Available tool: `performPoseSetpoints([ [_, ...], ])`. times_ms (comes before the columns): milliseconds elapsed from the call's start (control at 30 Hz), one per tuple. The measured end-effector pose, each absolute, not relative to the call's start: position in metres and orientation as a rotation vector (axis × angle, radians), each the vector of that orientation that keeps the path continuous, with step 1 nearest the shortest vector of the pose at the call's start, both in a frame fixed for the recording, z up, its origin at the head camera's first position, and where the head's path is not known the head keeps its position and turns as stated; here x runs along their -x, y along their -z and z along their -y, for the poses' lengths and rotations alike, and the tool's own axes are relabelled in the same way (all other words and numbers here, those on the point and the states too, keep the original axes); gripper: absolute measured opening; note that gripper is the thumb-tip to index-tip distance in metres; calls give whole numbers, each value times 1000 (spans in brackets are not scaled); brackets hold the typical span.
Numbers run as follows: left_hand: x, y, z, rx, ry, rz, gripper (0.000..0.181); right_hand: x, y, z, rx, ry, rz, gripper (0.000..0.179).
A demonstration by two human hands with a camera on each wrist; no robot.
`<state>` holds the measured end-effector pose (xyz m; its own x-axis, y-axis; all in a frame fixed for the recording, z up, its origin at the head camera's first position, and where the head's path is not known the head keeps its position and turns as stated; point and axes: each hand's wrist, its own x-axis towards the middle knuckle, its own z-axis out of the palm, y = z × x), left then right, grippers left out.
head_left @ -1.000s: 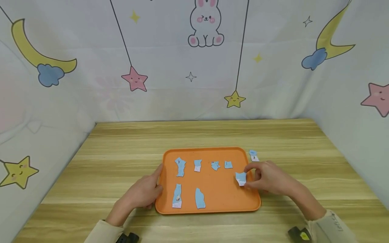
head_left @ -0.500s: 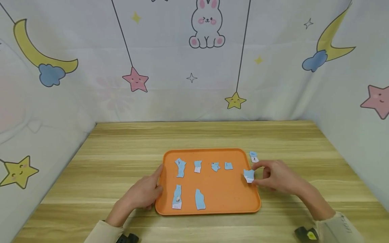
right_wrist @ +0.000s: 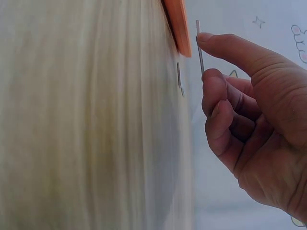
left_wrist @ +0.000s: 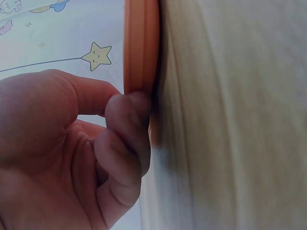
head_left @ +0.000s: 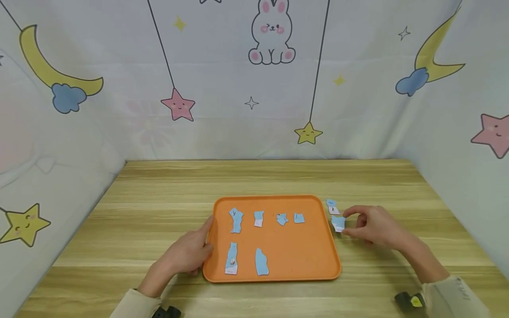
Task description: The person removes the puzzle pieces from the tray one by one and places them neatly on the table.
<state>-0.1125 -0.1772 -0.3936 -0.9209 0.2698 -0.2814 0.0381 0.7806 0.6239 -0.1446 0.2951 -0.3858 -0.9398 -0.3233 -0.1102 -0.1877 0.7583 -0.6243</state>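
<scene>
My right hand [head_left: 374, 226] pinches a torn blue-and-white paper piece [head_left: 338, 223] by its edges, just outside the tray's right side. In the right wrist view this held piece [right_wrist: 200, 53] shows edge-on between thumb and finger, raised off the wood. Close behind it, a similar blue-and-white scrap with a small dark mark [head_left: 332, 207] lies on the table. At the opposite side, my left hand [head_left: 186, 251] grips the left edge of the orange tray [head_left: 298, 256]. The left wrist view has the fingers curled against the tray's rim [left_wrist: 140, 52].
Several paper scraps lie on the tray: four along the back, among them a small square one [head_left: 299, 218], and a curved blue one [head_left: 261, 261] and a long one [head_left: 231, 258] at the front left. A patterned white curtain [head_left: 222, 132] hangs behind the wooden table [head_left: 167, 185].
My right hand has carried the paper piece rightward and slightly back, from over the tray to beyond its right edge. The left hand keeps its place on the tray.
</scene>
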Motion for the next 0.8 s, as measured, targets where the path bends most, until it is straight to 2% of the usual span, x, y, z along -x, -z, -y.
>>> performPoseSetpoints([
  [367, 112, 392, 177, -235, -899, -2618, 78, 157, 385, -312, 420, 896, -2773, 43],
  [800, 112, 393, 177, -232, -900, -2621, 79, 176, 384, -330, 358, 912, -2716, 49],
])
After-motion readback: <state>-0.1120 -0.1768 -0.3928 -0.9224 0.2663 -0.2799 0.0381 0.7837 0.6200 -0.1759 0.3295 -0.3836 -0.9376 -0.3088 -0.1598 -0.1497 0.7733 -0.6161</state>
